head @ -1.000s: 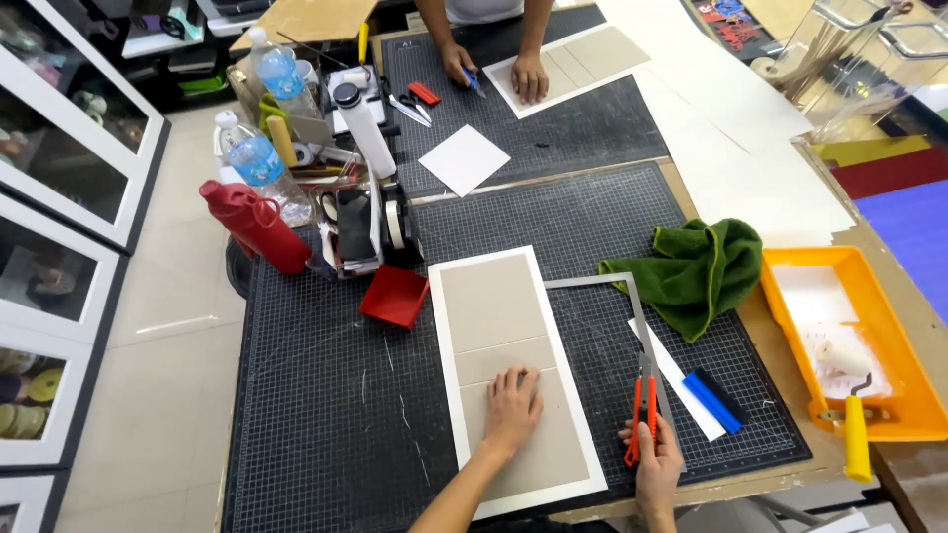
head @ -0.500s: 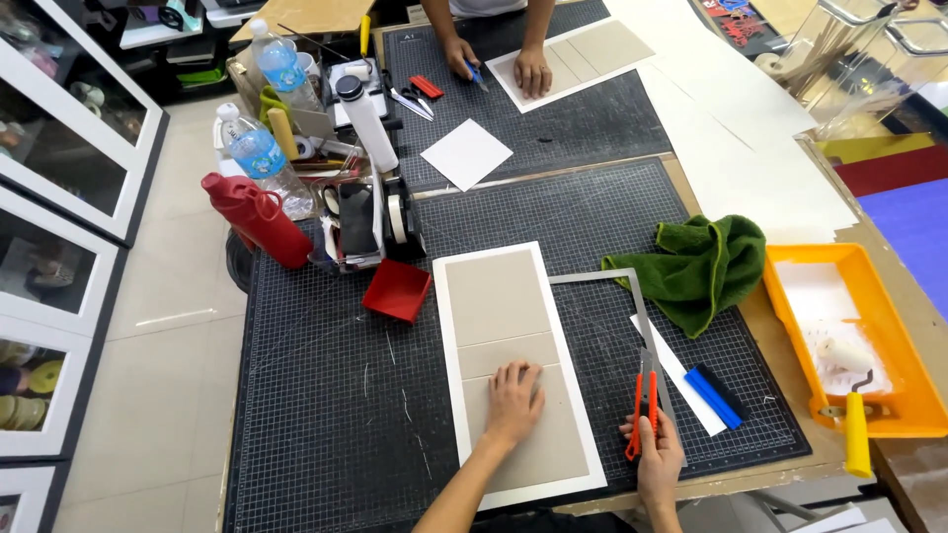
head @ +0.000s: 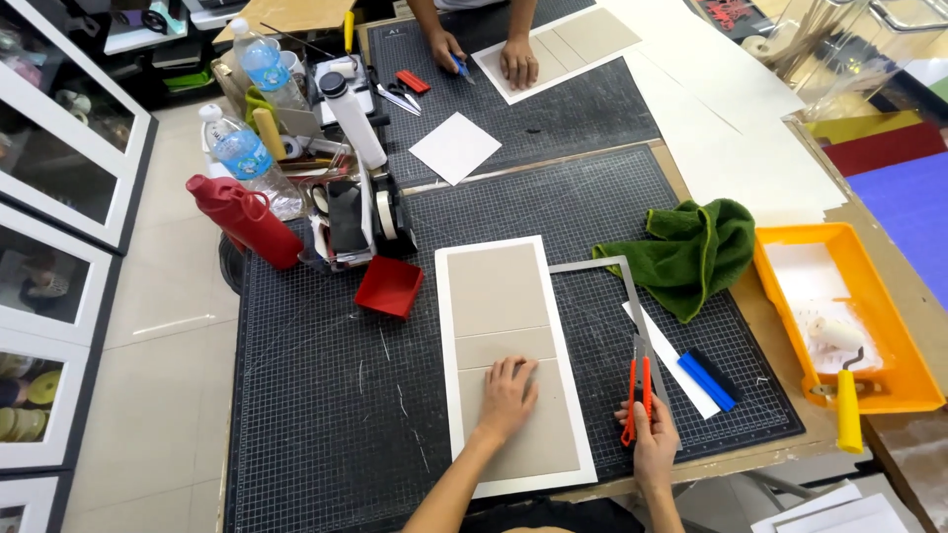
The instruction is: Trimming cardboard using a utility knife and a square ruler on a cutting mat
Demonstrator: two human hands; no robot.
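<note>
My left hand (head: pixel 507 397) lies flat on the near end of a long white sheet (head: pixel 446 326) that carries grey cardboard panels (head: pixel 494 291). The sheet rests on a dark gridded cutting mat (head: pixel 326 395). My right hand (head: pixel 652 439) grips an orange utility knife (head: pixel 638 387) with its tip pointing away from me, just right of the sheet. A metal square ruler (head: pixel 627 286) lies beside the knife. A blue and black tool (head: pixel 706 378) rests on a white strip to the right.
A green cloth (head: pixel 691 252), an orange tray (head: pixel 780 262) with a paint roller (head: pixel 844 400), a small red box (head: pixel 388 286), a red bottle (head: pixel 242 217), water bottles and tape dispensers surround the mat. Across the table another person's hands (head: pixel 484 54) work on a similar sheet.
My view has shifted slightly. Both hands stay in nearly the same places, the left still pressed on the sheet and the right still holding the knife.
</note>
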